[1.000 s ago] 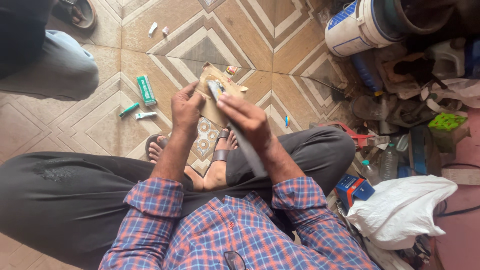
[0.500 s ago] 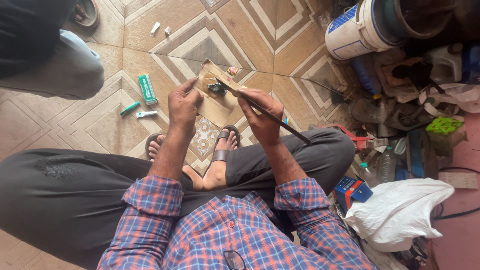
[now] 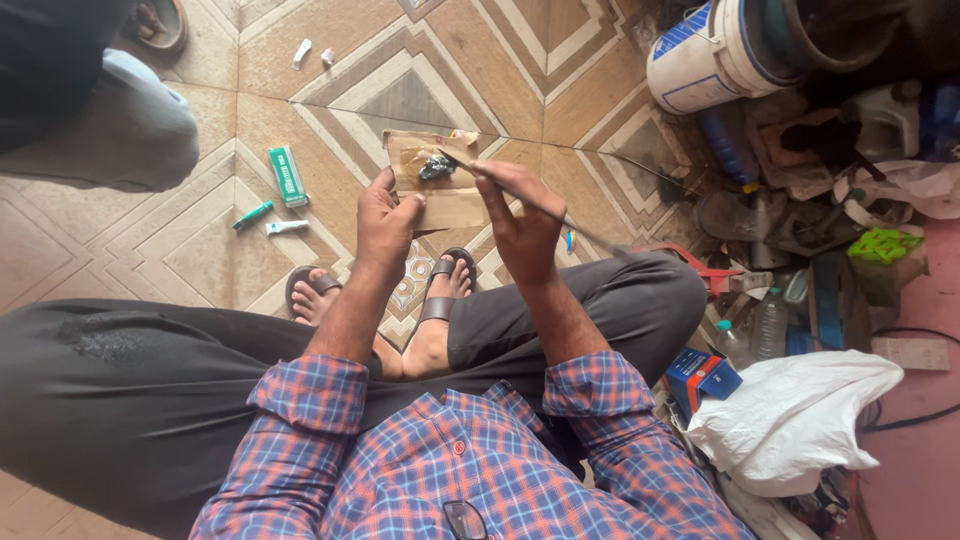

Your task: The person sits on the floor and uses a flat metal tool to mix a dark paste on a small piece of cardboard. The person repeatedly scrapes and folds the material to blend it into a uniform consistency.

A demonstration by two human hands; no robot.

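Blue-and-orange plaid shirt with rolled sleeves (image 3: 310, 400), dark trousers (image 3: 130, 390), brown strap sandals (image 3: 440, 300)

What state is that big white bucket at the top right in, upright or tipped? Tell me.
Tipped. The white bucket lies on its side on the tiled floor, its dark open mouth facing right toward the clutter.
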